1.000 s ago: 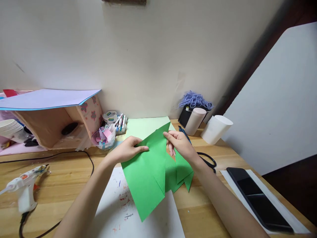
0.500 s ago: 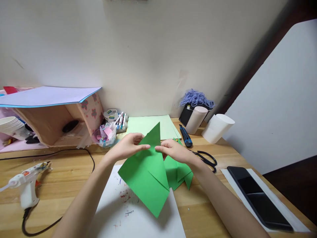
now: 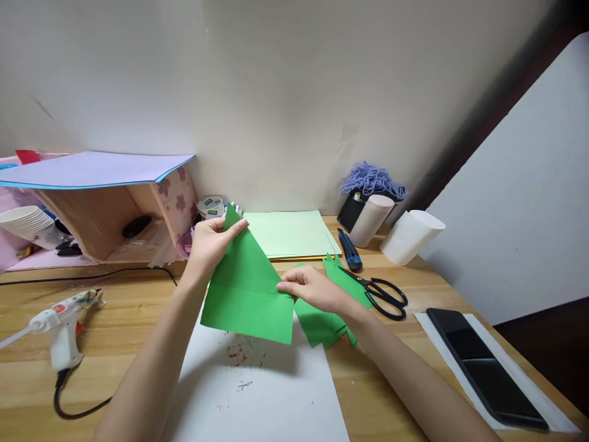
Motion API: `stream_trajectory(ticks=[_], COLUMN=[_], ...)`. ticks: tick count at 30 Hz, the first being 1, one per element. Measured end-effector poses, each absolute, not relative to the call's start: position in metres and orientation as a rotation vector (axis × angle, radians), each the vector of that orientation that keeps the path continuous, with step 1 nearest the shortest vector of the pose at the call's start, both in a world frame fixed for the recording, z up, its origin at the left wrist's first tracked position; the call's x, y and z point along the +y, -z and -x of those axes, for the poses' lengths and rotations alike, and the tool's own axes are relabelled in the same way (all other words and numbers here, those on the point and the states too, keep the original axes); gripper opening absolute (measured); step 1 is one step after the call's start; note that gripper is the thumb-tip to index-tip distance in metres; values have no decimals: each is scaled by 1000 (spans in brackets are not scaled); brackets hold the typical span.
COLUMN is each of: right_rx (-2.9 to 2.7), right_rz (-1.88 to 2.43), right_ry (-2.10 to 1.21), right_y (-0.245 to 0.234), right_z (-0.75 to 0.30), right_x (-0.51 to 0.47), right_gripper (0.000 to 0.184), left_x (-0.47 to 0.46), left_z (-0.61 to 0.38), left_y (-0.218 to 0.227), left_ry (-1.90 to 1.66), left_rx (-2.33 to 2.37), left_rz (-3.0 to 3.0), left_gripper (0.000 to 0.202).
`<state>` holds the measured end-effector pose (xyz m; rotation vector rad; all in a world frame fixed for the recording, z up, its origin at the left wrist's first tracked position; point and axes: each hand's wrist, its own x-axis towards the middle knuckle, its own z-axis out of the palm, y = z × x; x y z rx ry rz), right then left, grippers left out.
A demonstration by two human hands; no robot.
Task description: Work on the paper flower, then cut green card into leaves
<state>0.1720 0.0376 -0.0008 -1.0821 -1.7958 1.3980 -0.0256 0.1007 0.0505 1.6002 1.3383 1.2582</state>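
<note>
A folded green paper (image 3: 246, 288), triangular at the top with a straight lower edge, is held above a white sheet (image 3: 257, 393) on the wooden desk. My left hand (image 3: 212, 240) pinches its top point. My right hand (image 3: 309, 288) pinches its right edge at the fold. More green paper pieces (image 3: 329, 319) with zigzag edges lie under and beyond my right wrist.
Black scissors (image 3: 381, 293) and a blue utility knife (image 3: 350, 252) lie right of the hands. Light green sheets (image 3: 289, 233) sit by the wall. A glue gun (image 3: 59, 325) lies at the left, a phone (image 3: 483, 365) at the right, cups (image 3: 411, 236) behind.
The green paper has turned anticlockwise; its point now faces up-left. My left hand moved up and left to that tip, and my right hand slid down its right edge.
</note>
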Motion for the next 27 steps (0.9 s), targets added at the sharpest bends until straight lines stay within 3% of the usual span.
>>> stream_trajectory(ticks=[7, 10, 16, 21, 27], right_rx=[-1682, -1613, -1784, -1956, -1761], right_rz=[1281, 1433, 1541, 1523, 1569], right_ry=[-1248, -1100, -898, -757, -692], right_y=[-7, -6, 13, 18, 12], right_z=[-198, -221, -261, -267, -288], right_x=[42, 39, 15, -4, -9], right_gripper=[28, 31, 26, 24, 28], left_x=[109, 117, 116, 89, 72], left_z=[33, 36, 26, -10, -40], left_y=[-49, -42, -23, -8, 8], left_ry=[-1318, -1111, -282, -166, -147], left_rx=[1327, 1297, 1157, 923, 841], left_rz=[-1518, -1610, -1973, -2315, -2356], left_gripper=[33, 33, 32, 43, 34])
